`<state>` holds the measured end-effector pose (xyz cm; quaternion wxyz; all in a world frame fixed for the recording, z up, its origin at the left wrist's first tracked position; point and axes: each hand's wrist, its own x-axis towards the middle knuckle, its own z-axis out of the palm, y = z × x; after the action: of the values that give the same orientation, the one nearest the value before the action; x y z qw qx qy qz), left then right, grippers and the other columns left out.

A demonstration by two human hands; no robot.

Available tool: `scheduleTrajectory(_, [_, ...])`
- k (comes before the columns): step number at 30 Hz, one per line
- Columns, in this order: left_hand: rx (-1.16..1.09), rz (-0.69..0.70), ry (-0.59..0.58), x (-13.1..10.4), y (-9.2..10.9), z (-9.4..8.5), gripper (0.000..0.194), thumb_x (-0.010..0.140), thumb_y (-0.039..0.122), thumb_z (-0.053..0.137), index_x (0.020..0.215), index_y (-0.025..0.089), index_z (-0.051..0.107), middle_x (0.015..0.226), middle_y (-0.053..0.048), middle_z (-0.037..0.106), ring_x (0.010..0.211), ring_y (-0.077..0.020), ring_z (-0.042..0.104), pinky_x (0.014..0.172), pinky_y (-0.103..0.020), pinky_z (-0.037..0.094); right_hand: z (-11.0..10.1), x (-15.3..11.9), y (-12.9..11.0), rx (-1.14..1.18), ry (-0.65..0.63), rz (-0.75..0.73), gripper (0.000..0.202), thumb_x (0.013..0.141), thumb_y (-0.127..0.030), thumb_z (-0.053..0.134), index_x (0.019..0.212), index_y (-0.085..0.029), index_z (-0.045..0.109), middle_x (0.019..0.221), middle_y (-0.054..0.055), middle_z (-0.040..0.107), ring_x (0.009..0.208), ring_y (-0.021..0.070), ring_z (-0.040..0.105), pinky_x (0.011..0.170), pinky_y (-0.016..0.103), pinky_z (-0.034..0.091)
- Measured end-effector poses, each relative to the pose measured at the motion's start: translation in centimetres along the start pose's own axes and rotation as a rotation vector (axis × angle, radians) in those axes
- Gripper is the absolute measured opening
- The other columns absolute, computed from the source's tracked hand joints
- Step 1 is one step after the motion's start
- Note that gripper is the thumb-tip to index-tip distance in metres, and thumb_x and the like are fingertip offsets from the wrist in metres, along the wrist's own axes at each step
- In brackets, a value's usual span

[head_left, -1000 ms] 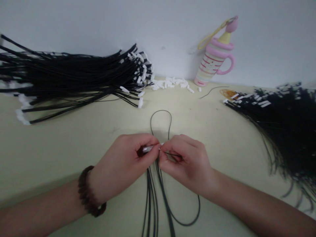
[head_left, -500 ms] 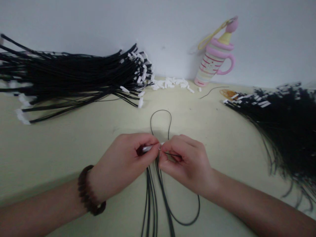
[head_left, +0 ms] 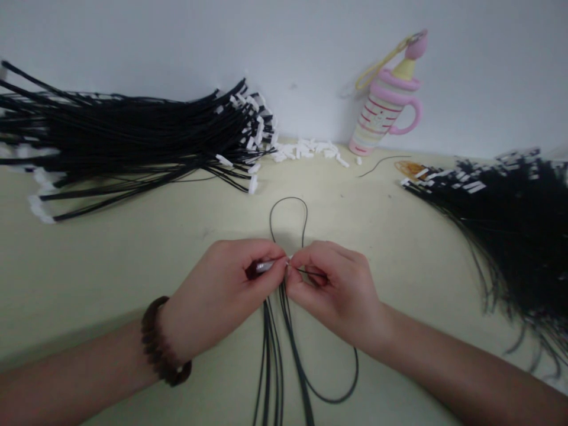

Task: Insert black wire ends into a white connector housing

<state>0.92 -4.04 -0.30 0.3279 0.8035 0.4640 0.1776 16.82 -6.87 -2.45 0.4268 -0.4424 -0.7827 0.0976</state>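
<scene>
My left hand [head_left: 226, 281], a dark beaded bracelet [head_left: 162, 343] at its wrist, pinches a white connector [head_left: 265, 267]. Several black wires [head_left: 267, 367] hang below it toward the near edge of the view. Close against its fingertips, my right hand [head_left: 337, 290] grips a thin black wire [head_left: 310, 273] between thumb and forefinger. The wire's tip is mostly hidden where the fingertips meet. Beyond both hands a thin wire loop [head_left: 289, 198] stands out on the table.
A large bundle of black wires [head_left: 133, 130] with white connectors lies at the back left. Small white connectors [head_left: 310, 149] are scattered by the wall. A pink cup-shaped item [head_left: 377, 112] leans there. Another dark wire bundle [head_left: 515, 219] fills the right side.
Both hands keep nearly the same place. The fingertips of my right hand have shifted very slightly, and the wire between them sits a little higher.
</scene>
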Motion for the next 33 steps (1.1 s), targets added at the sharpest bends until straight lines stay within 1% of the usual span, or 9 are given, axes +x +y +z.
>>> scheduleTrajectory(6, [0.017,0.010,0.001,0.15,-0.13,-0.04,0.022,0.079,0.027,0.046,0.064,0.016,0.059,0.054,0.004,0.051,0.051,-0.0088,0.044,0.049,-0.020,0.031,0.05,-0.04,0.06,-0.004,-0.017,-0.043,0.010,0.073,-0.010,0.056,0.065,-0.014,0.054,0.055,-0.006,0.045,0.052,0.0047,0.041,0.050,0.018,0.031])
scheduleTrajectory(12, [0.013,0.015,-0.005,-0.05,-0.10,-0.08,0.022,0.079,0.026,0.046,0.063,0.016,0.058,0.054,0.004,0.051,0.052,-0.0085,0.044,0.049,-0.020,0.031,0.09,-0.03,0.21,-0.016,-0.018,-0.062,0.009,0.071,-0.009,0.057,0.064,-0.014,0.054,0.055,-0.006,0.045,0.053,0.0046,0.040,0.051,0.018,0.031])
scheduleTrajectory(20, [0.002,0.037,0.037,-0.02,-0.46,0.16,0.022,0.078,0.025,0.048,0.062,0.016,0.059,0.052,0.005,0.050,0.050,-0.0079,0.042,0.047,-0.020,0.031,-0.03,-0.05,0.15,-0.014,-0.030,-0.066,0.010,0.072,-0.010,0.055,0.064,-0.014,0.053,0.055,-0.006,0.045,0.052,0.0047,0.040,0.051,0.018,0.031])
scheduleTrajectory(27, [-0.051,0.010,0.024,-0.08,-0.16,0.03,0.019,0.078,0.026,0.050,0.067,0.017,0.063,0.055,0.005,0.056,0.051,-0.0077,0.047,0.048,-0.018,0.033,-0.01,-0.17,0.21,-0.026,-0.023,-0.068,0.009,0.072,-0.010,0.056,0.064,-0.014,0.054,0.055,-0.005,0.045,0.052,0.0048,0.041,0.050,0.018,0.032])
scheduleTrajectory(33, [-0.060,0.019,0.034,0.00,-0.14,0.11,0.019,0.077,0.024,0.050,0.067,0.017,0.064,0.054,0.006,0.055,0.051,-0.0072,0.046,0.047,-0.017,0.033,0.00,-0.21,0.24,-0.037,-0.017,-0.070,0.007,0.072,-0.011,0.056,0.066,-0.014,0.056,0.055,-0.005,0.047,0.052,0.0048,0.042,0.050,0.018,0.032])
